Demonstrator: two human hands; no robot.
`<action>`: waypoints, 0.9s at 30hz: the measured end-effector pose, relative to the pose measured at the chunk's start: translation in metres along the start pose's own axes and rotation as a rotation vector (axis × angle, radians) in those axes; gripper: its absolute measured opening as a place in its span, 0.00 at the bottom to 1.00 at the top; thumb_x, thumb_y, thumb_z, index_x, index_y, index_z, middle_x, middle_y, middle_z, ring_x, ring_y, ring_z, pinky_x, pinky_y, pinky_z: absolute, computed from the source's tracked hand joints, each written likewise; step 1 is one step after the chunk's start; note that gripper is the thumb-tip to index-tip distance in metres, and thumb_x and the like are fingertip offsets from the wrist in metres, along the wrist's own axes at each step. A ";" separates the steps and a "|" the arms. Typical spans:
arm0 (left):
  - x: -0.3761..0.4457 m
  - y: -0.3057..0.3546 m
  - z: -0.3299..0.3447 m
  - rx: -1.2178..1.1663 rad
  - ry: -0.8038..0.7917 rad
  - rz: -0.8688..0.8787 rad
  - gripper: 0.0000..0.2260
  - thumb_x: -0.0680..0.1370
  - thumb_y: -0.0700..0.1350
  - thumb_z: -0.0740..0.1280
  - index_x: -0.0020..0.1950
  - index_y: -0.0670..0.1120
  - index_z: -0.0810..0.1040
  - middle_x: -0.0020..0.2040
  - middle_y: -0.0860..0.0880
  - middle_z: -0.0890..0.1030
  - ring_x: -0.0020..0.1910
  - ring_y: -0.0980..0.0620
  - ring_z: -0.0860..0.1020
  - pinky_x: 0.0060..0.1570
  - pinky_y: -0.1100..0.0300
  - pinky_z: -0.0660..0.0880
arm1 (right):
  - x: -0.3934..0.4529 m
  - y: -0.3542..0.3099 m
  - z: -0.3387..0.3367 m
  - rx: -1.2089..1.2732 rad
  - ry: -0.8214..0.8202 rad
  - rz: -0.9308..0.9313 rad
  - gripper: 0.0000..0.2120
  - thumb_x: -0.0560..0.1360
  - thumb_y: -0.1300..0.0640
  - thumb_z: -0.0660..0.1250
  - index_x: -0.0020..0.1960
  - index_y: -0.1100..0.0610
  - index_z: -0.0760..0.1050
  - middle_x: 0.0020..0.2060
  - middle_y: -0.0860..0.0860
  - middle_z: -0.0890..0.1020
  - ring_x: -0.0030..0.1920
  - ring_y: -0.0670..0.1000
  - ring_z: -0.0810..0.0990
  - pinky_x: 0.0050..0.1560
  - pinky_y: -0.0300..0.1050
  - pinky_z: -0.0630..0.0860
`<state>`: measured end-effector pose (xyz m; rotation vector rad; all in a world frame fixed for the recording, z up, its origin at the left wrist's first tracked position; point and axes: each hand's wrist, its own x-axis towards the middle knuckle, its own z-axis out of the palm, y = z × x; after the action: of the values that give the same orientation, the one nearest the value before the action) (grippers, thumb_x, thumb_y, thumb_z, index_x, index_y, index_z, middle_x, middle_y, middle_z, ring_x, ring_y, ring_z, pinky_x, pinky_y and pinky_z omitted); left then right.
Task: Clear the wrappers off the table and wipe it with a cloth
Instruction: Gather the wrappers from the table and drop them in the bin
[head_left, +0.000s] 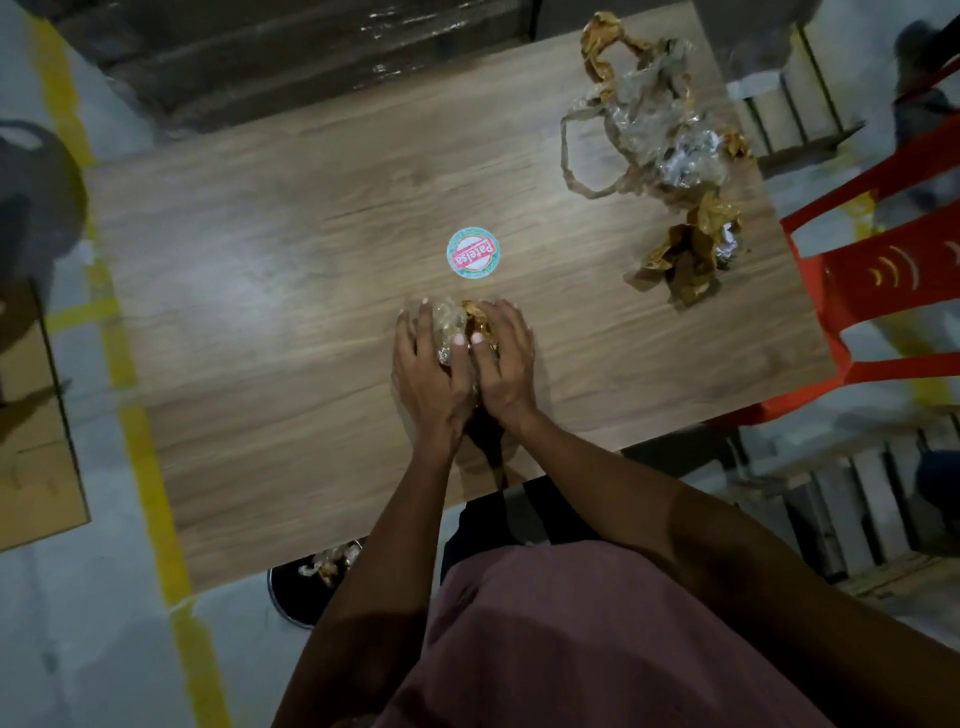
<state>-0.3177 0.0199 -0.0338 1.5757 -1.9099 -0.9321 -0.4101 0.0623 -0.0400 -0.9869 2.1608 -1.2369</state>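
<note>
Step in hand: both hands at frame centre, bunching 1 wad of wrappers on the counter.
Left hand: fingers curled over the left side of the wad, pressing it inward.
Right hand: fingers curled over the right side, thumbs of the 2 hands near each other on top; the wad is gripped between them.
Wrappers left: a large tangle of clear plastic and brown paper at upper right of the counter; a crumpled brown piece just below it, near the right edge.
Other item: 1 round printed lid or sticker, just beyond the hands; whether it is loose I cannot tell.
Bin: dark, at lower centre-left under the counter edge, with some crumpled wrapper already inside.
Cloth: none in view.
Progress, judged: early. Part cleared, 2 clusters remain, wiping not yet begun.
</note>
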 end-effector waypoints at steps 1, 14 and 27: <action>0.000 0.002 0.002 -0.051 0.014 -0.007 0.28 0.81 0.59 0.57 0.78 0.46 0.70 0.77 0.41 0.69 0.77 0.43 0.68 0.72 0.44 0.68 | 0.000 -0.005 0.003 0.058 -0.012 0.009 0.23 0.80 0.48 0.58 0.70 0.57 0.75 0.69 0.54 0.77 0.73 0.49 0.69 0.76 0.53 0.62; -0.005 0.012 -0.002 -1.091 0.024 -0.523 0.23 0.72 0.46 0.67 0.66 0.39 0.75 0.61 0.40 0.78 0.59 0.44 0.76 0.59 0.54 0.73 | -0.010 -0.043 0.011 0.431 -0.095 0.229 0.21 0.73 0.59 0.62 0.62 0.64 0.81 0.63 0.59 0.81 0.65 0.53 0.77 0.69 0.41 0.70; -0.033 0.085 -0.065 -1.453 0.171 -0.352 0.14 0.73 0.41 0.66 0.58 0.42 0.77 0.49 0.43 0.81 0.46 0.50 0.81 0.48 0.59 0.78 | -0.026 -0.114 -0.036 0.595 -0.134 -0.020 0.13 0.72 0.58 0.66 0.55 0.54 0.83 0.60 0.61 0.81 0.62 0.53 0.79 0.66 0.45 0.74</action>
<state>-0.3171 0.0479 0.0740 0.9383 -0.4102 -1.6631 -0.3769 0.0633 0.0783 -0.8008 1.5350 -1.6335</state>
